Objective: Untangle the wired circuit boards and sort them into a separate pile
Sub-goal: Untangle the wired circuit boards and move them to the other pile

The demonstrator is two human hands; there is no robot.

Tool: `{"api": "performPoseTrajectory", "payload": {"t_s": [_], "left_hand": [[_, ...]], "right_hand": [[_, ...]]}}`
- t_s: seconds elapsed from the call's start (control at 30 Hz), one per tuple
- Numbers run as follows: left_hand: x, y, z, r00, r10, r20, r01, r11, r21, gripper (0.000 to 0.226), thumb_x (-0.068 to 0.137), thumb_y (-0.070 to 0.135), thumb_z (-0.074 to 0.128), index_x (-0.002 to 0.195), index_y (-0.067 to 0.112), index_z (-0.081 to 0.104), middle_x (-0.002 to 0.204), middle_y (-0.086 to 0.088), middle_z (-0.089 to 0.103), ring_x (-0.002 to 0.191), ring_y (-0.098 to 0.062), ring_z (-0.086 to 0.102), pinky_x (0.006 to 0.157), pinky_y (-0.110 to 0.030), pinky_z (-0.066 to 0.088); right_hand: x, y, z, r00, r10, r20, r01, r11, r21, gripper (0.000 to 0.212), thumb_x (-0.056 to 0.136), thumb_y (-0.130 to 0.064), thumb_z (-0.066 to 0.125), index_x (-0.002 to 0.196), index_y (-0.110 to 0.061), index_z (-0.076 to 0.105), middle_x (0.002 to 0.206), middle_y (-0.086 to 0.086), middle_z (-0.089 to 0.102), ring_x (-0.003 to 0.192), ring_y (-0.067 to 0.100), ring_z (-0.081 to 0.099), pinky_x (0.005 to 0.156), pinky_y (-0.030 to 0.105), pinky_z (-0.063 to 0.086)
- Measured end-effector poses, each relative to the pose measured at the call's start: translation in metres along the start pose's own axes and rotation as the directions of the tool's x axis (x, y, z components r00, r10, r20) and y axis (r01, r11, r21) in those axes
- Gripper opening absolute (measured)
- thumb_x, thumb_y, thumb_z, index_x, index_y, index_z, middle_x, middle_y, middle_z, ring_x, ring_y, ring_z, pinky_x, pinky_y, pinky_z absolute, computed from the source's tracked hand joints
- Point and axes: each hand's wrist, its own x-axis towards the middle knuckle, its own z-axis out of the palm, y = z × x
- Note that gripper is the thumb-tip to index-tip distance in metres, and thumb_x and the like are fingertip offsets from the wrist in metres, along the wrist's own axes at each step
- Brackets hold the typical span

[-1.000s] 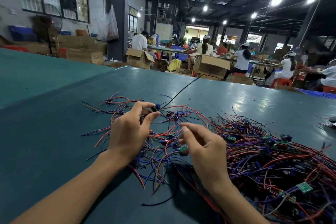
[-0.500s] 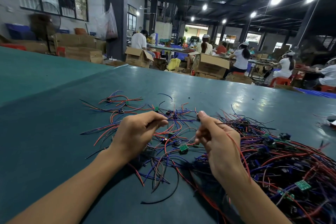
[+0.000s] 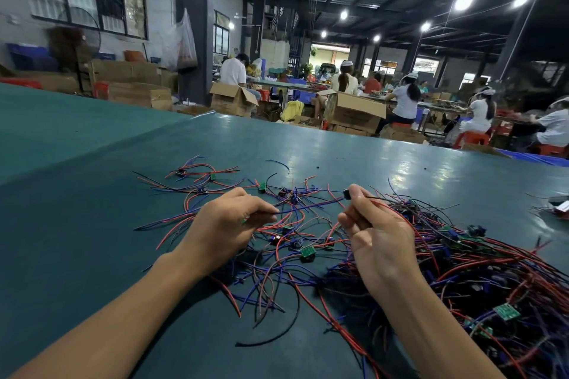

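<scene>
A dense tangle of wired circuit boards [image 3: 480, 268] with red, blue and black wires fills the right side of the green table [image 3: 77, 224]. A looser spread of separated boards [image 3: 215, 181] lies ahead and to the left. My left hand [image 3: 224, 224] pinches the ends of blue and red wires. My right hand [image 3: 372, 224] pinches a small black component on a board, and a blue wire [image 3: 311, 207] stretches between the two hands. A small green board [image 3: 308, 252] lies on the table between my hands.
Another green board [image 3: 506, 311] shows in the tangle at lower right. A small object with wires [image 3: 558, 204] lies at the right edge. Beyond the table's far edge stand cardboard boxes [image 3: 354, 111], and several people work at benches.
My right hand has lifted up and right out of the loose wires, holding a board. My left hand has drawn back toward me, and a blue wire now stretches between them.
</scene>
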Motion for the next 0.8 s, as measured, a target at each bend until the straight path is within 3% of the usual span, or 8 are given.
{"api": "performPoseTrajectory", "payload": {"t_s": [0.13,0.27,0.33,0.4,0.53,0.7,0.8], "left_hand": [[0.002,0.002,0.000,1.000,0.020,0.005,-0.020,1.000,-0.001,0.017,0.084,0.030,0.077,0.093,0.016,0.078,0.078,0.006,0.069,0.073,-0.007,0.056,0.067,-0.022,0.049],[0.002,0.000,0.001,1.000,0.016,-0.004,-0.016,1.000,-0.005,0.010,0.085,0.017,0.079,0.093,0.011,0.077,0.081,0.005,0.069,0.077,-0.006,0.057,0.073,-0.016,0.046],[0.002,0.002,0.002,0.999,-0.042,0.003,0.042,0.998,-0.036,0.007,0.088,0.012,0.076,0.095,0.013,0.075,0.081,0.009,0.067,0.077,-0.005,0.058,0.073,-0.018,0.047],[0.001,0.004,0.001,0.986,-0.164,0.025,0.166,0.979,-0.116,0.002,0.093,0.019,0.071,0.091,0.019,0.071,0.074,0.012,0.066,0.069,-0.004,0.059,0.068,-0.023,0.048],[0.002,0.006,-0.007,0.925,-0.350,0.148,0.379,0.874,-0.303,0.017,0.093,0.031,0.056,0.082,0.020,0.063,0.067,0.006,0.065,0.060,-0.007,0.056,0.062,-0.022,0.044],[0.005,0.011,-0.009,0.881,-0.424,0.211,0.472,0.739,-0.481,0.025,0.089,0.027,0.052,0.075,0.008,0.059,0.061,0.002,0.057,0.057,-0.006,0.049,0.056,-0.014,0.038],[0.005,0.008,-0.011,0.842,-0.470,0.265,0.533,0.651,-0.541,0.029,0.089,0.031,0.052,0.070,0.009,0.058,0.060,-0.001,0.054,0.058,-0.013,0.048,0.054,-0.018,0.036]], "right_hand": [[0.000,-0.005,0.000,1.000,-0.007,0.023,0.007,1.000,0.021,0.008,0.078,-0.008,0.074,0.073,-0.009,0.080,0.066,0.003,0.066,0.060,0.010,0.064,0.058,0.024,0.056],[-0.002,-0.005,0.000,0.999,-0.042,-0.025,0.041,0.998,-0.042,0.010,0.081,-0.011,0.075,0.082,-0.002,0.074,0.065,0.006,0.066,0.058,0.013,0.065,0.056,0.026,0.057],[-0.002,-0.006,0.000,0.998,-0.042,-0.056,0.040,0.998,-0.043,0.015,0.086,-0.014,0.073,0.086,0.001,0.071,0.065,0.006,0.066,0.057,0.013,0.064,0.055,0.026,0.058],[-0.002,-0.007,0.000,0.997,-0.033,-0.065,0.031,0.999,-0.036,0.017,0.088,-0.015,0.072,0.089,0.002,0.072,0.067,0.006,0.067,0.057,0.013,0.065,0.055,0.027,0.058],[-0.003,-0.009,0.000,0.998,0.002,-0.064,-0.002,1.000,-0.012,0.014,0.088,-0.012,0.071,0.090,0.002,0.071,0.067,0.006,0.068,0.056,0.013,0.065,0.053,0.026,0.057],[-0.002,-0.006,-0.001,0.999,0.010,-0.044,-0.011,1.000,-0.027,0.015,0.085,-0.014,0.074,0.087,0.000,0.069,0.068,0.008,0.068,0.058,0.015,0.067,0.054,0.027,0.058],[-0.002,-0.004,-0.002,1.000,-0.010,-0.022,0.009,0.999,-0.051,0.022,0.081,-0.020,0.077,0.087,0.000,0.069,0.067,0.007,0.068,0.057,0.015,0.066,0.053,0.027,0.058]]}}
